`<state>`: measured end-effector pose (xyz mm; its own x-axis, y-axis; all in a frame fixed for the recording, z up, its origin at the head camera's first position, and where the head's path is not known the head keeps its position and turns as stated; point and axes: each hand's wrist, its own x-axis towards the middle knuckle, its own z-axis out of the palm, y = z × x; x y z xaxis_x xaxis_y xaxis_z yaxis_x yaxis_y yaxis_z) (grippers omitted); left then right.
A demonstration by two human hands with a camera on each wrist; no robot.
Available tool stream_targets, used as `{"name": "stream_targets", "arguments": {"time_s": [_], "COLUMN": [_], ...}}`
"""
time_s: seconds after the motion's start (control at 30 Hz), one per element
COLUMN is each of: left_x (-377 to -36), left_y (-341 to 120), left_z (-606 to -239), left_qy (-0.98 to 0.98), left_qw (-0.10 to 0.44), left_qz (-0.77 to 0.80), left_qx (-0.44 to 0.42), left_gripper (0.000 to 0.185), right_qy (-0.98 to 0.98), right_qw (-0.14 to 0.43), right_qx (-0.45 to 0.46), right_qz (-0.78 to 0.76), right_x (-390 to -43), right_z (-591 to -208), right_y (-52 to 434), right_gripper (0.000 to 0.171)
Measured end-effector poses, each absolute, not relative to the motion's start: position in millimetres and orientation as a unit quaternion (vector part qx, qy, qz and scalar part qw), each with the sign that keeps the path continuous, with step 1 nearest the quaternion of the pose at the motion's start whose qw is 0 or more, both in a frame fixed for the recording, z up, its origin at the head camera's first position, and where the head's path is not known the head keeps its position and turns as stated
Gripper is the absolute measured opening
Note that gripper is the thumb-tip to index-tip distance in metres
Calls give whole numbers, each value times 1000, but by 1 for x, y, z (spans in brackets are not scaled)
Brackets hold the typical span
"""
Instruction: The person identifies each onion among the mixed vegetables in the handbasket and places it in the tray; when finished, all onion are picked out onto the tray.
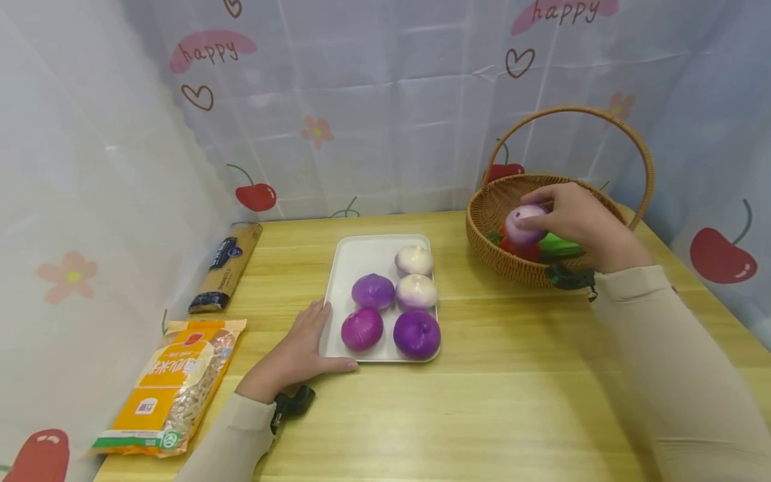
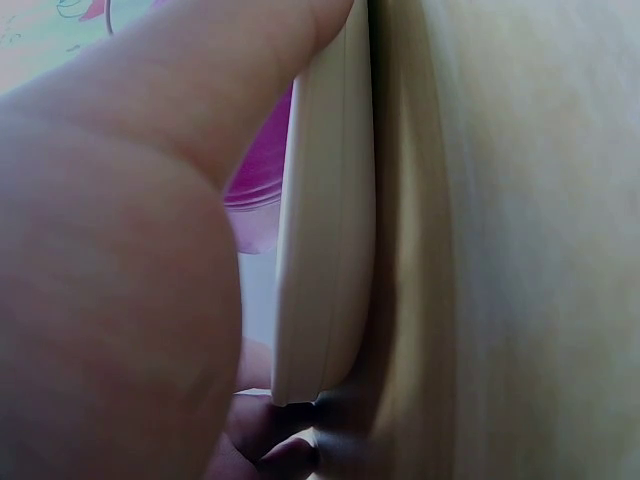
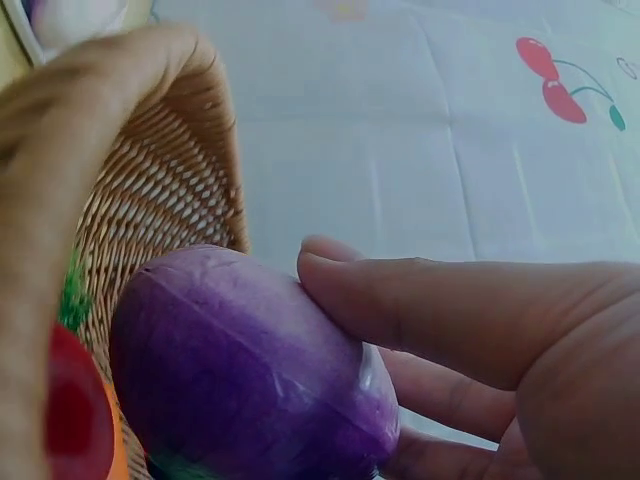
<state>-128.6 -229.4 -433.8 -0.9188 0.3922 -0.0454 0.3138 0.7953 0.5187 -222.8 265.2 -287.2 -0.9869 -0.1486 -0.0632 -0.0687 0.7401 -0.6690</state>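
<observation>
My right hand point(image 1: 572, 214) grips a purple-and-white onion point(image 1: 525, 226) between thumb and fingers, over the wicker basket point(image 1: 512, 268) at the right. In the right wrist view the onion point(image 3: 240, 370) is large and glossy beside the woven wall. My left hand point(image 1: 295, 348) holds the near left corner of a white tray point(image 1: 361, 254), its thumb along the front edge and fingers at the left side. Several onions lie on the tray: a magenta one point(image 1: 362, 329), purple ones point(image 1: 417, 333) and pale ones point(image 1: 414, 261). In the left wrist view the tray's rim point(image 2: 325, 220) sits beside the hand.
Red point(image 1: 521, 250) and green vegetables point(image 1: 557, 246) lie in the basket, whose tall handle point(image 1: 647, 167) arches above it. At the left are a spaghetti pack point(image 1: 225, 268) and an orange-and-clear bag of grain point(image 1: 175, 388). Printed curtains surround the wooden table point(image 1: 482, 415).
</observation>
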Motion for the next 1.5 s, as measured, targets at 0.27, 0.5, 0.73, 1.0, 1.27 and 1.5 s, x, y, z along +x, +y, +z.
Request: {"name": "stream_targets", "arguments": {"time_s": [0.27,0.5,0.73,1.0,1.27,1.5], "left_x": [-130,-131,-131,-131,-130,-131], "left_y": [-229,-229,-229,-229,-229,-230], "left_z": [-434,-434,-434,-434,-435,-435], "left_qy": [944,945,944,944,944,945], "left_qw": [71,73,71,74,73,72], "left_qz": [255,254,254,253,250,250], "left_qx": [197,194,200,196,201,200], "left_gripper": [138,138,139,139,138,138], "right_qy": [930,930,924,918,909,901], "right_qw": [39,-2,-36,-41,-39,-45], "right_qx": [-59,-74,-92,-114,-133,-153], "right_qz": [-359,-361,-368,-379,-394,-404], "right_x": [-226,-228,-231,-235,-242,-246], "right_z": [-281,-276,-270,-268,-275,-281], "right_y": [250,230,208,183,160,140], "right_gripper": [71,66,60,60,56,55]}}
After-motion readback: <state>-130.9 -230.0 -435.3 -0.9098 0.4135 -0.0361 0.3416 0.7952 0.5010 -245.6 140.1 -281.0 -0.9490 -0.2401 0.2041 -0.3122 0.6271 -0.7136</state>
